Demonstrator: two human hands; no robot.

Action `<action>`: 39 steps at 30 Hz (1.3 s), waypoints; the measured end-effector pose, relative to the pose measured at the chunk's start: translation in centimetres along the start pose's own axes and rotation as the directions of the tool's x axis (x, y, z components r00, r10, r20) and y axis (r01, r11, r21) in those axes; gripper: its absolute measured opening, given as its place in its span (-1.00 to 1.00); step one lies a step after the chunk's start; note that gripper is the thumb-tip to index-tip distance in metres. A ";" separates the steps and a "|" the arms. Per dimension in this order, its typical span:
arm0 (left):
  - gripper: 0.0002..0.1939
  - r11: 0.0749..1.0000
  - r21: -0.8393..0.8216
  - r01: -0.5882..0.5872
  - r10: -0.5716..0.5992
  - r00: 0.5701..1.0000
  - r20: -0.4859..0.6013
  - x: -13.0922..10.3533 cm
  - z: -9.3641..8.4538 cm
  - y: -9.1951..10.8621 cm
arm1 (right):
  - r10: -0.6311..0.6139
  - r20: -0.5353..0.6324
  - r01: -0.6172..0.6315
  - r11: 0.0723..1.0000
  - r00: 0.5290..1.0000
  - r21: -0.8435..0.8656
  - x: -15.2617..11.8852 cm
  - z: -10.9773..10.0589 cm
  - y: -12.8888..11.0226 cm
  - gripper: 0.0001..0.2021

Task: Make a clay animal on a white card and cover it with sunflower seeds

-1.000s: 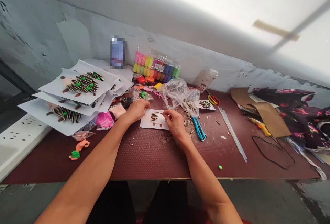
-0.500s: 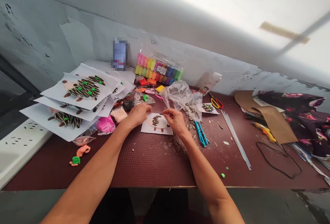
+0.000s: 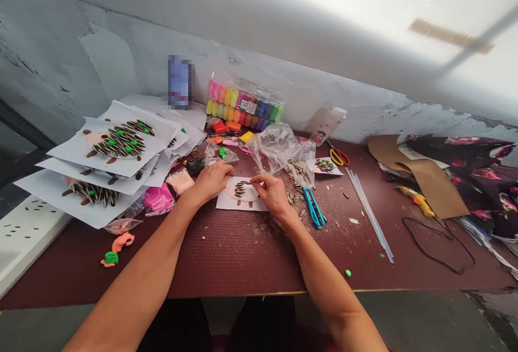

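Observation:
A small white paper (image 3: pixel 224 202) lies flat on the table, bearing a pale peach clay oval with brown feet and rows of striped sunflower seeds (image 3: pixel 242 188). My left hand (image 3: pixel 212 180) presses bent fingers on the paper's upper left edge, holding it. Over the right part of the oval is my right hand (image 3: pixel 272 194), thumb and forefinger pinched on a sunflower seed, mostly hidden by the fingertips. Loose seeds (image 3: pixel 297 169) spill from a clear plastic bag (image 3: pixel 275 144) just beyond that hand.
A teal box cutter (image 3: pixel 313 209), scissors (image 3: pixel 339 157) and glue sticks (image 3: pixel 370 217) lie to the right, with a yellow glue gun (image 3: pixel 418 202) farther out. Stacked hedgehog pictures (image 3: pixel 117 141) stand left. Behind are a colored clay pack (image 3: pixel 245 105) and a white bottle (image 3: pixel 328 125).
My right hand has lowered slightly toward the seeds on the clay, still pinching. The left hand stays at the paper's edge. The whole view has shifted a little.

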State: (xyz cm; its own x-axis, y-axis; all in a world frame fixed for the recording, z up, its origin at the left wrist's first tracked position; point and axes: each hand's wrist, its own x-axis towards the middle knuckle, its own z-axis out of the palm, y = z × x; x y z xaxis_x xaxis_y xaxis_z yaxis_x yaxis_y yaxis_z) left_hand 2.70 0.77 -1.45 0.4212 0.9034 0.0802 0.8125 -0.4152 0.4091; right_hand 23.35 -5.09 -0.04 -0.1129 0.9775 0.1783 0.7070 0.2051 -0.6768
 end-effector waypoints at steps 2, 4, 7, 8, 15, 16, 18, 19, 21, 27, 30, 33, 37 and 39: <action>-0.69 1.000 0.003 0.004 -0.004 1.000 -0.001 0.0 0.0 0.0 | -0.002 0.002 0.002 1.000 1.000 -0.005 0.0 0.1 0.1 -0.80; -0.69 1.000 0.003 0.004 -0.004 1.000 -0.002 0.0 0.0 0.0 | -0.002 0.008 0.002 1.000 1.000 -0.010 0.0 0.1 0.1 -0.81; -0.70 1.000 -0.003 0.003 -0.003 1.000 -0.010 0.0 0.1 -0.1 | -0.001 0.010 0.001 1.000 1.000 -0.019 0.1 0.2 0.1 -0.80; -0.70 1.000 -0.007 0.002 -0.002 1.000 -0.012 0.0 0.2 -0.2 | -0.001 0.011 0.001 1.000 1.000 -0.022 0.1 0.2 0.0 -0.80; -0.71 0.999 -0.041 -0.012 0.012 1.000 -0.014 -0.1 0.3 -0.4 | -0.001 0.040 0.003 0.999 0.999 -0.052 0.2 0.3 -0.5 -0.79; -0.71 0.999 -0.039 -0.012 0.011 1.000 -0.015 -0.1 0.3 -0.4 | -0.002 0.045 0.005 0.998 0.999 -0.058 0.2 0.3 -0.5 -0.79; -0.70 0.999 -0.032 -0.010 0.010 1.000 -0.014 -0.1 0.2 -0.3 | -0.005 0.054 0.009 0.997 0.999 -0.074 0.3 0.3 -0.7 -0.79; -0.70 1.000 -0.028 -0.010 0.009 1.000 -0.015 -0.1 0.2 -0.3 | -0.004 0.058 0.009 0.996 0.998 -0.083 0.3 0.4 -0.7 -0.79; -0.70 1.000 -0.024 -0.011 0.010 1.000 -0.017 -0.2 0.2 -0.3 | -0.007 0.064 0.013 0.995 0.998 -0.102 0.3 0.4 -0.7 -0.79; -0.70 1.000 -0.012 0.000 0.000 1.000 -0.006 -0.2 0.1 -0.2 | -0.047 0.074 0.059 0.983 0.996 -0.174 0.2 0.5 -0.5 -0.78; -0.70 1.000 -0.009 0.006 -0.006 1.000 0.006 -0.2 0.0 0.0 | -0.048 0.095 0.067 0.976 0.994 -0.208 0.2 0.5 -0.5 -0.76; -0.70 1.000 -0.014 0.013 -0.013 1.000 0.009 -0.2 -0.1 0.1 | -0.052 0.115 0.077 0.972 0.992 -0.223 0.3 0.4 -0.6 -0.74; -0.70 1.000 -0.009 0.014 -0.014 1.000 0.008 -0.2 -0.1 0.2 | -0.053 0.136 0.085 0.967 0.989 -0.242 0.4 0.5 -0.6 -0.74; -0.70 1.000 -0.004 0.013 -0.013 1.000 0.007 -0.2 -0.1 0.1 | -0.058 0.142 0.092 0.965 0.988 -0.247 0.5 0.5 -0.6 -0.73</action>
State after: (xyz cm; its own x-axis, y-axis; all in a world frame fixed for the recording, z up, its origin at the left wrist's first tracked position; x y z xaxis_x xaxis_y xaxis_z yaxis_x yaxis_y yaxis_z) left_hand 2.69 0.54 -1.34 0.4134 0.9080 0.0680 0.8164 -0.4027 0.4138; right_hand 22.51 -4.69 0.08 -0.2515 0.9611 0.1137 0.8443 0.2753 -0.4598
